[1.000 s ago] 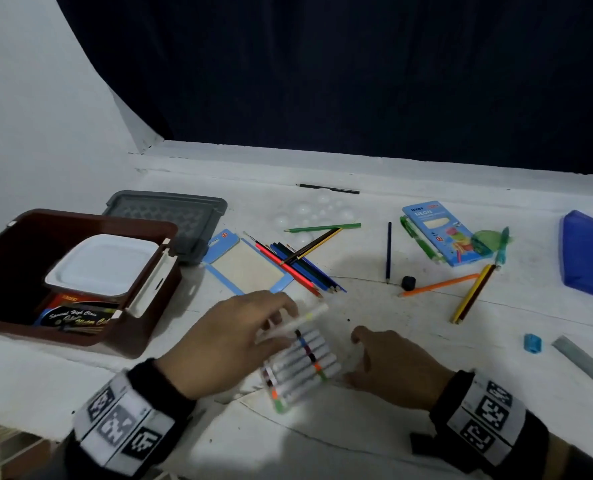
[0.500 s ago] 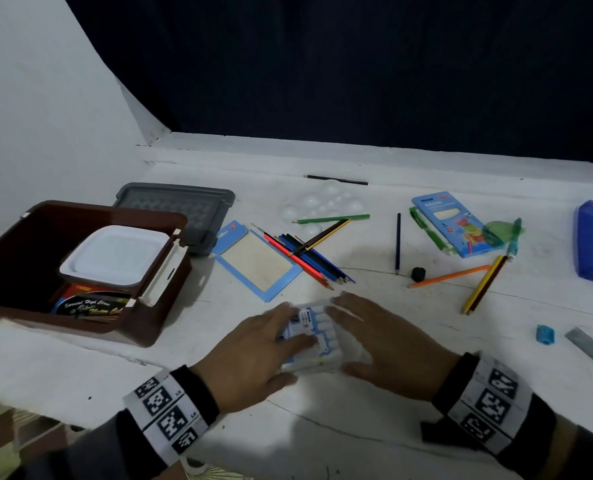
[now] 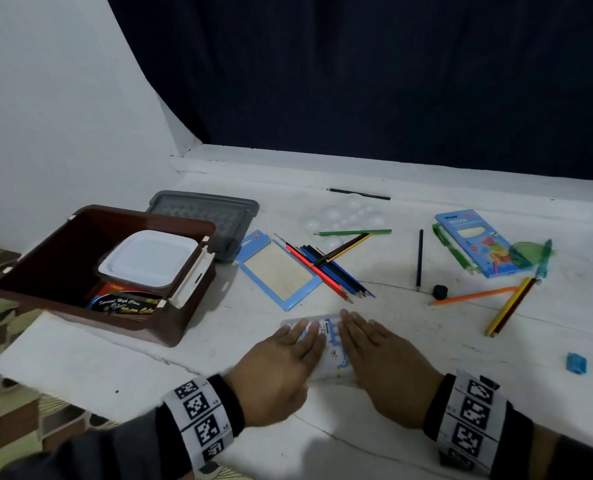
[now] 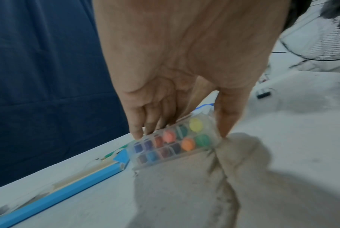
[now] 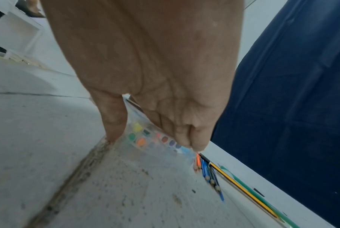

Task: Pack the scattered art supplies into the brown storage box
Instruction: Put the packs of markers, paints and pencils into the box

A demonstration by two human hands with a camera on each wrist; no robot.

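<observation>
I have the clear marker pack (image 3: 327,344) between my two hands on the white table (image 3: 426,341), lying flat, its round coloured cap ends showing through the plastic in both wrist views (image 4: 171,143) (image 5: 151,141). My left hand (image 3: 281,368) lies on its left half, fingers (image 4: 144,121) straight across the top and the thumb (image 4: 229,114) reaching down past the near end to the table. My right hand (image 3: 381,362) lies on the right half the same way, fingers (image 5: 186,137) flat over the top and the thumb (image 5: 112,120) down beside the near end. Neither hand is curled round the pack; both press on it with fingers extended.

Just beyond my fingertips lies a blue-framed card (image 3: 277,271), and beside it, ahead of my right hand, a fan of coloured pencils (image 3: 333,271), red, blue, black and yellow-striped, with a green pencil (image 3: 354,232) crossing above them. Well to the left of my left hand sits the brown storage box (image 3: 170,323), open, holding a white square tub (image 3: 149,256) and a dark tin with gold lettering (image 3: 125,304). Its grey lid (image 3: 205,213) lies behind it. Far to my right are a blue crayon box (image 3: 472,240), an orange pencil (image 3: 475,295), a small black cap (image 3: 440,292) and a blue sharpener (image 3: 576,362).
</observation>
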